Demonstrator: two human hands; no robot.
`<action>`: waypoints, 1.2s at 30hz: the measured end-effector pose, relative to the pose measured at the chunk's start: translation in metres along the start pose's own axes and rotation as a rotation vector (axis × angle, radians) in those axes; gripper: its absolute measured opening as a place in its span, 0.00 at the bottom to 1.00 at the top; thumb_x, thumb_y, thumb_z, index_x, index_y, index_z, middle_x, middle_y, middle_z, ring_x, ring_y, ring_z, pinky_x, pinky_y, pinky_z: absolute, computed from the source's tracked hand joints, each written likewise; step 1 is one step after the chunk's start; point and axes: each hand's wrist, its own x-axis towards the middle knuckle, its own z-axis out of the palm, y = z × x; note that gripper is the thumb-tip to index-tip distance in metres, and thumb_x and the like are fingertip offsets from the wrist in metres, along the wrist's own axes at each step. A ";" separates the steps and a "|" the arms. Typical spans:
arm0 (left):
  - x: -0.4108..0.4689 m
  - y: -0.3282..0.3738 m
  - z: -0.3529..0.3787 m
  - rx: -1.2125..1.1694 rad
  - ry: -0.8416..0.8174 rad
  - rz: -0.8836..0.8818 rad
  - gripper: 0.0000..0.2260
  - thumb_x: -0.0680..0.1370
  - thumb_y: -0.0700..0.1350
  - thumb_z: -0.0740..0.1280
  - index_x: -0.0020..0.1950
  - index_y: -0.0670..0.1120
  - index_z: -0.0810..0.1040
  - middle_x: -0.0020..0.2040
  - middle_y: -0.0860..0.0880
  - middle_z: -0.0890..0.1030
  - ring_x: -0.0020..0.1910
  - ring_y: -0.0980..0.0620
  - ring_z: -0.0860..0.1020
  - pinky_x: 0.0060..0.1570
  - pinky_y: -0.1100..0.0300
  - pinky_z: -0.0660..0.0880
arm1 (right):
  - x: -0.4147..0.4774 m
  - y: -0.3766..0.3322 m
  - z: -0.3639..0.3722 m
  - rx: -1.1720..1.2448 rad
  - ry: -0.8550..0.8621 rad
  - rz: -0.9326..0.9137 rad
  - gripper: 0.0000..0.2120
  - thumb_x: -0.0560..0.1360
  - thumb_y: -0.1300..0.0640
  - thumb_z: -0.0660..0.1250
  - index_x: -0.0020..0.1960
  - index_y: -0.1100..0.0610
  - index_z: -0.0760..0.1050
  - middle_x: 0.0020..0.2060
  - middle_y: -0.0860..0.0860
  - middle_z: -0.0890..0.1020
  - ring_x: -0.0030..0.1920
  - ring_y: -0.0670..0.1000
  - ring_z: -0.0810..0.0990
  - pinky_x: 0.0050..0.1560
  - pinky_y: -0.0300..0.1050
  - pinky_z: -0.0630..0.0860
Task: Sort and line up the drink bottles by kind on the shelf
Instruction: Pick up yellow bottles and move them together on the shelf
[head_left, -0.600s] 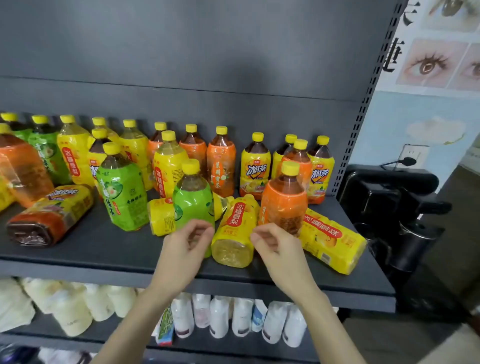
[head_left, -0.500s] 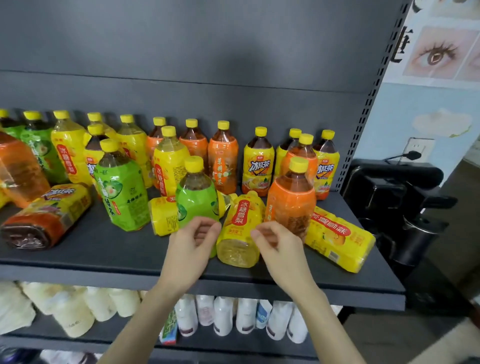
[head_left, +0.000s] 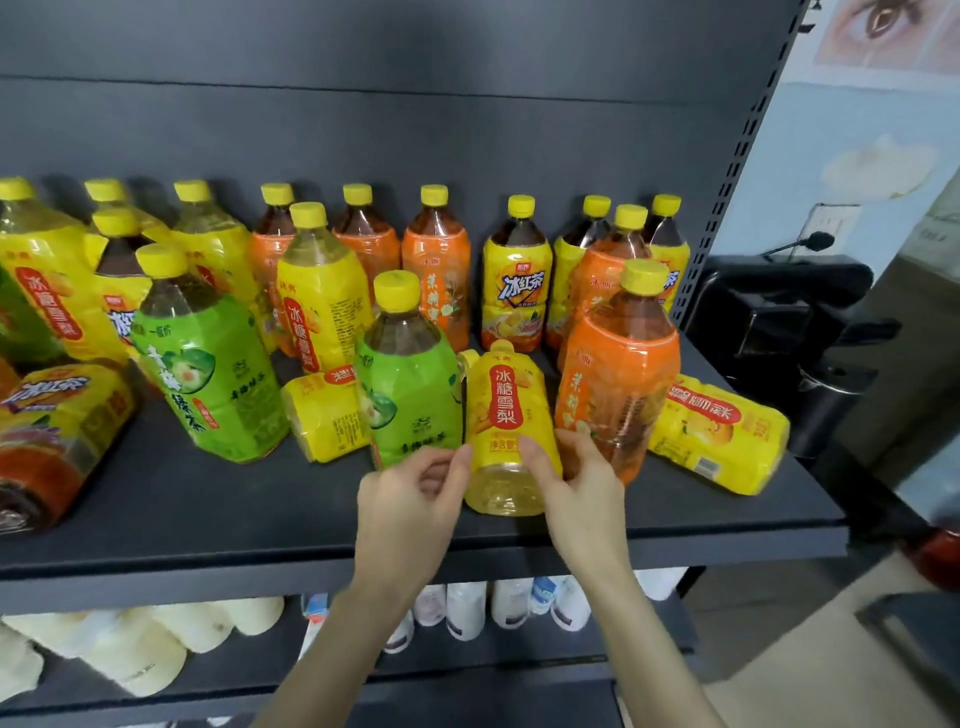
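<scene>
Yellow bottle (head_left: 506, 431) — in right hand (head_left: 582, 486) fingers (head_left: 536, 453)

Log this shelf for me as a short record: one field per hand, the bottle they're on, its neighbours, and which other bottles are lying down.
left hand: fingers curled at the left side of the centre yellow bottle; grip unclear
right hand: thumb on top of it, fingers round its right side
bottle pose: on its side, base toward the camera
neighbours: upright green bottle left, upright orange bottle right
others lying: right yellow bottle, half-hidden yellow bottle behind the green one, left-edge bottle
</scene>
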 end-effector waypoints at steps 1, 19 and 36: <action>-0.003 -0.003 0.002 0.034 -0.014 -0.016 0.13 0.75 0.53 0.68 0.37 0.46 0.82 0.27 0.60 0.79 0.32 0.63 0.78 0.32 0.73 0.71 | -0.002 0.002 -0.001 0.058 0.012 0.007 0.21 0.73 0.41 0.68 0.60 0.51 0.75 0.46 0.41 0.80 0.50 0.47 0.80 0.55 0.49 0.77; -0.016 0.005 0.013 -0.436 -0.216 -0.230 0.13 0.71 0.47 0.70 0.55 0.48 0.78 0.50 0.55 0.83 0.49 0.61 0.81 0.47 0.70 0.75 | -0.024 0.034 -0.019 0.522 -0.148 -0.195 0.22 0.71 0.69 0.70 0.61 0.54 0.73 0.56 0.45 0.82 0.59 0.47 0.80 0.57 0.42 0.77; -0.009 0.018 0.011 0.063 0.045 0.111 0.19 0.74 0.50 0.70 0.60 0.40 0.79 0.47 0.51 0.82 0.39 0.64 0.78 0.42 0.79 0.71 | -0.005 0.044 -0.020 0.082 0.009 -0.362 0.28 0.70 0.60 0.74 0.68 0.54 0.72 0.57 0.51 0.81 0.50 0.42 0.81 0.50 0.30 0.76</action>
